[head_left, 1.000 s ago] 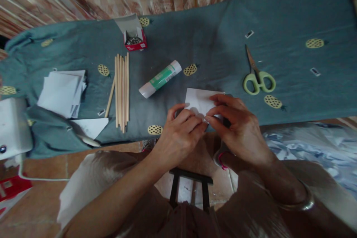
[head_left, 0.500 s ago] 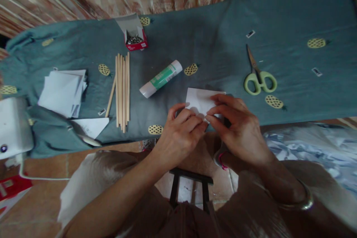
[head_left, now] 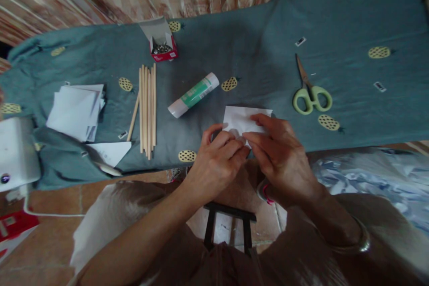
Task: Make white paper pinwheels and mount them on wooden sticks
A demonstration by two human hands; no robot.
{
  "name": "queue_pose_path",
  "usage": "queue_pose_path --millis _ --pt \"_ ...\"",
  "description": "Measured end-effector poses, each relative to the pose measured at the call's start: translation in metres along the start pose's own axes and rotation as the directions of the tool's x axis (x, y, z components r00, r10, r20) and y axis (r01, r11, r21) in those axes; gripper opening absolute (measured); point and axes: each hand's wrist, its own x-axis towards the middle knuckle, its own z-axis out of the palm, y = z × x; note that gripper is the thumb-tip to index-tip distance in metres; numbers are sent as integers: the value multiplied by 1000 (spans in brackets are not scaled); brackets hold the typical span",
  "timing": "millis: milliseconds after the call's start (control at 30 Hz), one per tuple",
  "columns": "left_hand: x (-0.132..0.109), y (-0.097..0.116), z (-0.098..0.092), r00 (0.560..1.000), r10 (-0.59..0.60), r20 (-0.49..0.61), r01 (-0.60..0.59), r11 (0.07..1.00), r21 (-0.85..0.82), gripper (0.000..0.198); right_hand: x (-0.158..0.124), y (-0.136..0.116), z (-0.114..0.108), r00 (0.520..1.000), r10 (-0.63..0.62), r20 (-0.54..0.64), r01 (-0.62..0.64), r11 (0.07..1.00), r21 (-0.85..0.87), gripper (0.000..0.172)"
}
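Note:
A small white piece of paper (head_left: 243, 118) lies at the near edge of the teal cloth-covered board (head_left: 254, 53). My left hand (head_left: 217, 161) pinches its near left corner, fingers curled. My right hand (head_left: 279, 156) presses on the paper's near right part with fingers bent and meets the left hand's fingertips. Most of the paper's near half is hidden under my fingers.
A glue stick (head_left: 193, 94) lies left of the paper, with a bundle of wooden sticks (head_left: 146, 109) and a stack of white papers (head_left: 75, 111) further left. A red box of clips (head_left: 161, 44) stands behind. Green scissors (head_left: 310, 94) lie to the right. A white device (head_left: 15, 152) sits at far left.
My right hand has shifted slightly left over the paper, closer to my left hand. The paper and the other things have stayed put.

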Motion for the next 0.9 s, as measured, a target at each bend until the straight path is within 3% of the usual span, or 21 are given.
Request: queue_pose_path --millis 367,633,767,900 --pt "0 -2 0 999 -6 47 8 999 -41 12 -5 -6 16 994 6 -107 -6 1000 4 27" --pt "0 -1 -1 999 -1 38 2 1000 -28 13 2 3 0 996 58 -75 -49 992 118 31" --pt "-1 -7 -2 999 -26 25 26 1000 -9 15 7 12 -6 986 138 -91 -133 990 53 34" --pt "1 -17 -5 998 -67 15 66 997 27 15 9 14 -9 986 130 -107 -130 991 4 32"
